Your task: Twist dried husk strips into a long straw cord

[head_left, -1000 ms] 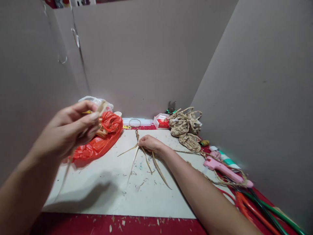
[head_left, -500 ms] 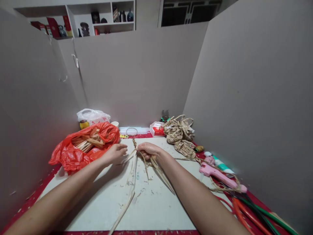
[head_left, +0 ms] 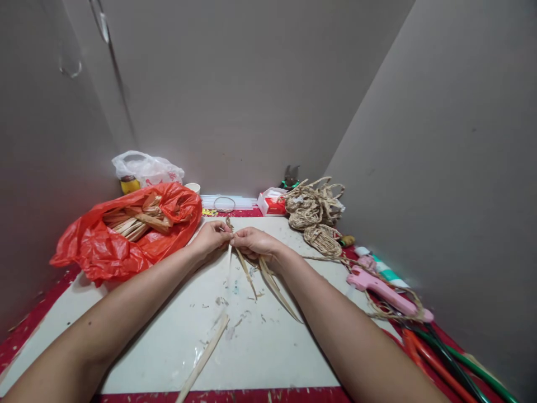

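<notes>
Tan strips were pinched by the left hand and the right hand over a white board

At the left, a red plastic bag was spread open, with cut dry pieces held inside it. Behind it, on the far side, a yellow jar and a white plastic bag were placed, with a paper cup to their right. The left hand was brought in just left of the middle, its thumb and fingertips closed together on the strips. A short twisted end was pointed away to the far side. On the near part of the board, a loose pale strip was laid aslant. The fingertips of the right hand were set against those of the left, likewise clamped on the strips, whose tails were fanned out to the near right; the remaining fingers were partly hidden. Along the far edge, clear sticks and a wire ring were seen, followed rightward by a red-and-white box and coiled rope. At the right, a pink glue gun was laid near a green-and-white tube.
</notes>
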The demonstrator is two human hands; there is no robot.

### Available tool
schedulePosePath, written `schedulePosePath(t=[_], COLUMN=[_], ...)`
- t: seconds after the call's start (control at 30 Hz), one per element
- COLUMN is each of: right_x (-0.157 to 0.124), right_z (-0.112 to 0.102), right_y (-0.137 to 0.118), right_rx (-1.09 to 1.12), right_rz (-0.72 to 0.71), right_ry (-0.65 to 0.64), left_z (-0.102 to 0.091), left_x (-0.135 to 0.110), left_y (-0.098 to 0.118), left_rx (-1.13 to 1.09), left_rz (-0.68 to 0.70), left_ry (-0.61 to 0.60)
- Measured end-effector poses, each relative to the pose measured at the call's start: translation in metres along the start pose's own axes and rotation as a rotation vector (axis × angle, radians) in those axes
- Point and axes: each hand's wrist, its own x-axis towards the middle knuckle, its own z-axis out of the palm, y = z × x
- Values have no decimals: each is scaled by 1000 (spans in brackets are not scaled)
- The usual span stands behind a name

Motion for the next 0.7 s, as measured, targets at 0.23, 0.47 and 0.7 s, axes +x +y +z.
schedulePosePath(t=[0.23,0.47,0.7], right_x=[-4,-6,-6], right_z=[-3,-2,-4], right_y=[-3,-5,-4], right_rx=[37,53,54], right_rz=[49,70,62], right_ry=[-46,-36,-68], left_z=[-1,-5,1], left_x=[0,1,1], left_y=[-4,-3,-12], left_rx=[-34,-155,-166], left_rz=[-3,-140,-81], left_ry=[14,-80,-164])
